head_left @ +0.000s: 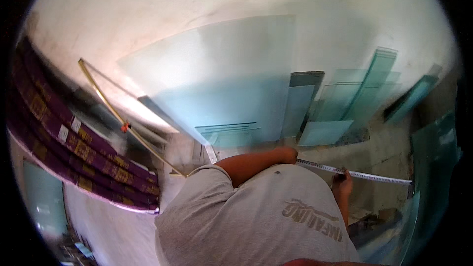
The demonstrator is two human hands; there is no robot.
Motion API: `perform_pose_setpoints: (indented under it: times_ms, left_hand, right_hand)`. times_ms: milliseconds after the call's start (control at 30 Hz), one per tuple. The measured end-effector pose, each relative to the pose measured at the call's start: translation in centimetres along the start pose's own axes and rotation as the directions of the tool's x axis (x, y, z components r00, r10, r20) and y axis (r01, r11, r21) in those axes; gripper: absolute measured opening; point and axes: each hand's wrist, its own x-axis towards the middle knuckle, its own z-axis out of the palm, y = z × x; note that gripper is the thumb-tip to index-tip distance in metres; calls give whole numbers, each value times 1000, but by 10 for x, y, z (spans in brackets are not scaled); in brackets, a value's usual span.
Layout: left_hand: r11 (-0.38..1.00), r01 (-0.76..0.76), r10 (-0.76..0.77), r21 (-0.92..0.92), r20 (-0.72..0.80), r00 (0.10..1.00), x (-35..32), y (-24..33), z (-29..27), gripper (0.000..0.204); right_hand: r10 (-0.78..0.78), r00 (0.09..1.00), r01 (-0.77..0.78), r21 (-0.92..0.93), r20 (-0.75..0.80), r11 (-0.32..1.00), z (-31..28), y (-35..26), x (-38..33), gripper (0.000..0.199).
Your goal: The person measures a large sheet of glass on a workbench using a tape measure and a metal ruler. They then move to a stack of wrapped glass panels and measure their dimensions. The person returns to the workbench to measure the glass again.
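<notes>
A white measuring tape [377, 177] with dark markings is stretched out in front of my body toward the right. My left hand [289, 155] is closed at the near end of the tape's blade; whether the case sits in that fist is hidden. Farther along, the fingers of my right hand [342, 183] pinch the blade from below. The blade's far end reaches the edge of a dark greenish glass sheet [433, 162] on the right.
Glass panes [226, 69] and narrower green glass strips [374, 79] lean against the pale wall [345, 0]. Purple packaged bundles [84, 148] stand at the left, near a thin brass-coloured bar [106, 101]. Another glass sheet [45, 197] lies far left.
</notes>
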Motion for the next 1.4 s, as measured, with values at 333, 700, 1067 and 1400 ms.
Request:
perform_pose_setpoints:
  times_ms: [333, 700, 1067, 1400]
  left_hand:
    - [993, 55, -57, -105, -15, 998, -55, -46, 0, 50]
    - [981, 39, -67, -191, -146, 987, -38, -101, 31, 48]
    - [993, 0, -17, -117, -146, 989, -75, -92, 14, 50]
    - [991, 4, -19, -137, -103, 994, -68, -119, 34, 49]
  right_hand:
    - [284, 949, -249, -231, 137, 941, 53, 21, 8, 28]
    - [-131, 829, 523, -670, 544, 526, 68, 70, 47, 37]
    - [53, 877, 329, -676, 478, 659, 89, 55, 23, 38]
    - [205, 962, -67, -576, 179, 815, 132, 65, -20, 33]
